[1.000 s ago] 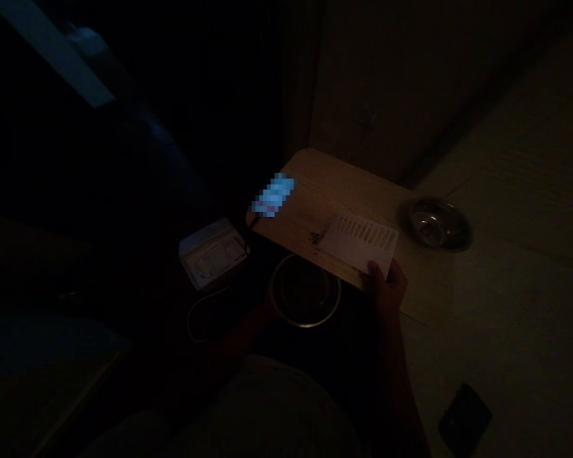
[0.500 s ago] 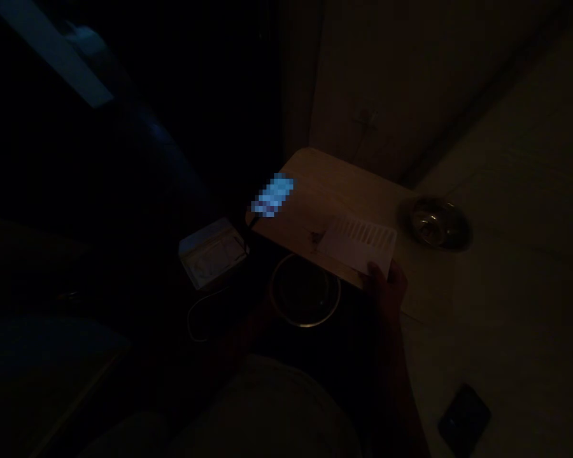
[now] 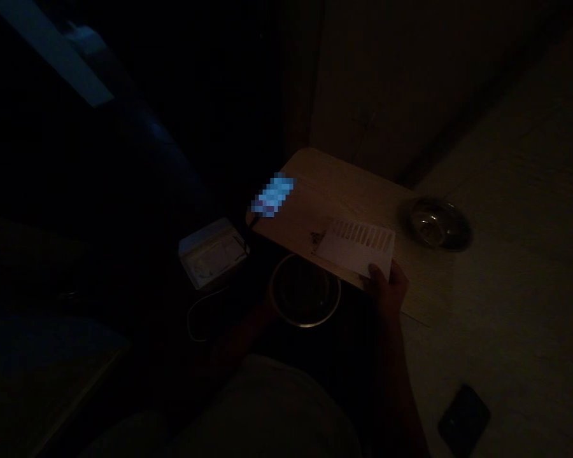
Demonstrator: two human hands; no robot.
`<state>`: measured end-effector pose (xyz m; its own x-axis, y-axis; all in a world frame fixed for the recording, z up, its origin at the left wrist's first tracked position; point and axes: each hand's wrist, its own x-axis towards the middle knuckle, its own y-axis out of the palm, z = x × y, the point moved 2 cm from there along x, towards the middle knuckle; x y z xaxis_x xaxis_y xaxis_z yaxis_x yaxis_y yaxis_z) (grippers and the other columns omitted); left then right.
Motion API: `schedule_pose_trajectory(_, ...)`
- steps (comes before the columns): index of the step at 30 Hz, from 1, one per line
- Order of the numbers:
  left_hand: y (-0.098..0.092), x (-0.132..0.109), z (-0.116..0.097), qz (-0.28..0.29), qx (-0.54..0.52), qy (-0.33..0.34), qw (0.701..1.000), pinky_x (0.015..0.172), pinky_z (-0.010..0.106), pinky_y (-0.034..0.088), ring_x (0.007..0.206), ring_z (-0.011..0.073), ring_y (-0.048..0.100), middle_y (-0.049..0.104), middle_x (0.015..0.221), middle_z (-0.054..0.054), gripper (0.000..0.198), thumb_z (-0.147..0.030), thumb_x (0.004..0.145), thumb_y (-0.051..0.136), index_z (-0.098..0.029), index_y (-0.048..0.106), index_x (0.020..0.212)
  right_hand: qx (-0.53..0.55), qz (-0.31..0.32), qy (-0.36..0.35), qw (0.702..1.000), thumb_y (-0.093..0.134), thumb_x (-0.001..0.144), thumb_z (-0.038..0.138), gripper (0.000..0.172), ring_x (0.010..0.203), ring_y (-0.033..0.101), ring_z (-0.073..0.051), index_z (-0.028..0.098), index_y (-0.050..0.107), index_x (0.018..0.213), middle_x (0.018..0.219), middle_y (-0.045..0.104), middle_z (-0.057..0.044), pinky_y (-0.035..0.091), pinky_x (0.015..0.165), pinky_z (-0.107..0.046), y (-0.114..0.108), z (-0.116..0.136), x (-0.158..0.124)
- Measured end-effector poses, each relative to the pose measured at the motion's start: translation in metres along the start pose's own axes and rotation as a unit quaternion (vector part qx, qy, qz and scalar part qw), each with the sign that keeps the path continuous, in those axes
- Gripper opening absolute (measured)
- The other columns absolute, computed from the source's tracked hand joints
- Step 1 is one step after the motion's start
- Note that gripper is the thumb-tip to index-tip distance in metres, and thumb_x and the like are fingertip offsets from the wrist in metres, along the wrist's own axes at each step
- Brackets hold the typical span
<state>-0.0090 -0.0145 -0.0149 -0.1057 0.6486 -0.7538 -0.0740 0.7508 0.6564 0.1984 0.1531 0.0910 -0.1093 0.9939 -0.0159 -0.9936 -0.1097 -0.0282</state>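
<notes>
My right hand grips the near right corner of a flat white slotted plastic piece, thumb on top. The piece lies low over the near edge of a small wooden table. Beside its left end is a little patch of dark crumbs on the tabletop. Just under the table edge, a round metal-rimmed bowl is held at its left side by my left hand. That hand is very dark, and most of its fingers are hidden.
A lit, blurred phone screen with a dark cable is at the table's left corner. Left of the table sits an open white box. A shiny metal bowl stands at the right, and a dark flat object lies on the floor.
The room light looks a little dimmer on the wall. Both hands, the slotted piece and the bowl keep nearly the same places.
</notes>
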Motion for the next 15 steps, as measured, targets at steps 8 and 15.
schedule_pose_trajectory(8, -0.0017, 0.0016, -0.0015, -0.001, 0.002, 0.002, 1.000, 0.101, 0.043, 0.055, 0.112, 0.0210, 0.066, 0.067, 0.127, 0.014, 0.042, -0.043, 0.109, 0.053, -0.010, 0.065, 0.133, 0.007, 0.003, 0.011, 1.000, 0.088, 0.072, 0.047, 0.038, 0.077, 0.069, -0.022, 0.019, 0.077, 0.096, 0.088, 0.076, -0.005, 0.058, 0.064, -0.034, -0.0009, -0.0022, -0.0013)
schedule_pose_trajectory(15, 0.0008, -0.0022, -0.0002, -0.005, 0.013, 0.010, 1.000, 0.104, 0.045, 0.055, 0.116, 0.0232, 0.065, 0.065, 0.131, 0.016, 0.045, -0.045, 0.108, 0.054, -0.011, 0.063, 0.138, 0.003, 0.008, 0.012, 1.000, 0.088, 0.072, 0.050, 0.041, 0.079, 0.071, -0.024, 0.019, 0.078, 0.097, 0.091, 0.078, -0.006, 0.060, 0.071, -0.040, 0.0007, -0.0023, -0.0004)
